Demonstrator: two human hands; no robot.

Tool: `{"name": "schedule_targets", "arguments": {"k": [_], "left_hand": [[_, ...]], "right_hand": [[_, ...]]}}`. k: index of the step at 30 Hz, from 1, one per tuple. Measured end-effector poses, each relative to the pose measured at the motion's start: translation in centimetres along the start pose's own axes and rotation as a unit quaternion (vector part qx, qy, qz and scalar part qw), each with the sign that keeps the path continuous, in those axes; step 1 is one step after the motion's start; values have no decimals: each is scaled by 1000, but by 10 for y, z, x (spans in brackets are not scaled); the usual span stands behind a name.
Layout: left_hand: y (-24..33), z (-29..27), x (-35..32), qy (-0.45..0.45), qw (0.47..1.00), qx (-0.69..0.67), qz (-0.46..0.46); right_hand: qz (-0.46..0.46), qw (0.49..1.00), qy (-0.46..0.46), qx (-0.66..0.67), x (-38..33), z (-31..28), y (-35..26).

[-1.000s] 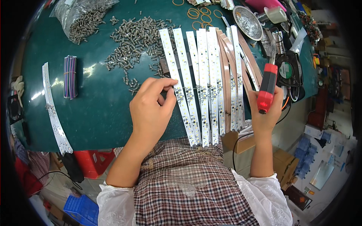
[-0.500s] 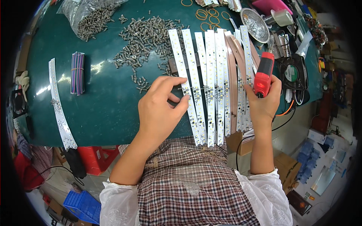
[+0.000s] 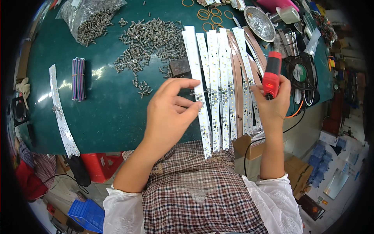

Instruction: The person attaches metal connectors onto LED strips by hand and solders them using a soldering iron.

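In the head view, the left hand (image 3: 171, 113) is reaching over the worktop (image 3: 117, 128) from its near edge, curling with the thumb and forefinger a little apart. Their tips are touching the leftmost strip (image 3: 204, 128) near its middle; whether they are pinching it, I cannot tell. This white strip, dotted with small lights and parts, is slanting slightly, and its lower end is sticking out past the near edge of the worktop.

The right hand (image 3: 272, 101) is closing around the handle of a red and black tool (image 3: 272, 76) and is holding it above the right end of the row of strips (image 3: 214, 50). The strips are lying side by side, some overlapping, with a few showing brown backs, toward the right half of the worktop.

Just left of the leftmost strip's upper half, a dark block (image 3: 180, 67) is sitting beside a spread heap of small metal pieces (image 3: 144, 41). A clear plastic bag (image 3: 91, 19) of similar pieces is lying toward the far left corner. A bundle of thin wires (image 3: 78, 80) is resting toward the left edge, and a single strip (image 3: 61, 117) is lying farther left, reaching the near edge.

Rubber bands (image 3: 203, 18) are lying beyond the row, a metal bowl (image 3: 259, 23) is standing toward the far right corner, and a black fan (image 3: 300, 72) is resting by the right edge.
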State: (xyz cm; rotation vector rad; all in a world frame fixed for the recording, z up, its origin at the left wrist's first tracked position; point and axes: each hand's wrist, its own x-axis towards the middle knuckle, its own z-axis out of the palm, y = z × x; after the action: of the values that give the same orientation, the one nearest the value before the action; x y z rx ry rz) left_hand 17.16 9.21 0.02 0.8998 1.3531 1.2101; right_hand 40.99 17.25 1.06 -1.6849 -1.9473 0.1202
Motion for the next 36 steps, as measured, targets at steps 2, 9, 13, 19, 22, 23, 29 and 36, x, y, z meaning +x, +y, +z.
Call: {"name": "schedule_targets", "arguments": {"k": [2,9,13,19,22,23,29,36], "left_hand": [[-1,8,2,-15,999,34,6],[-10,18,5,18,991,129,39],[-7,18,3,37,976,202,68],[-2,5,1,100,946,293,97],[-3,-20,15,198,893,376,147],[-5,-29,20,204,872,419,149],[-5,-48,37,173,821,507,196],[-5,-53,40,159,796,541,221]], "right_hand": [[-61,998,5,-34,-1,6,-2],[110,987,-28,115,-5,-4,1],[115,963,82,229,-17,-20,6],[40,937,209,276,-11,-78,-5],[131,890,215,380,-20,-109,-7],[118,892,211,382,-21,-110,-10],[127,896,162,394,-35,-97,-39],[138,911,34,388,-48,-87,-51]]}}
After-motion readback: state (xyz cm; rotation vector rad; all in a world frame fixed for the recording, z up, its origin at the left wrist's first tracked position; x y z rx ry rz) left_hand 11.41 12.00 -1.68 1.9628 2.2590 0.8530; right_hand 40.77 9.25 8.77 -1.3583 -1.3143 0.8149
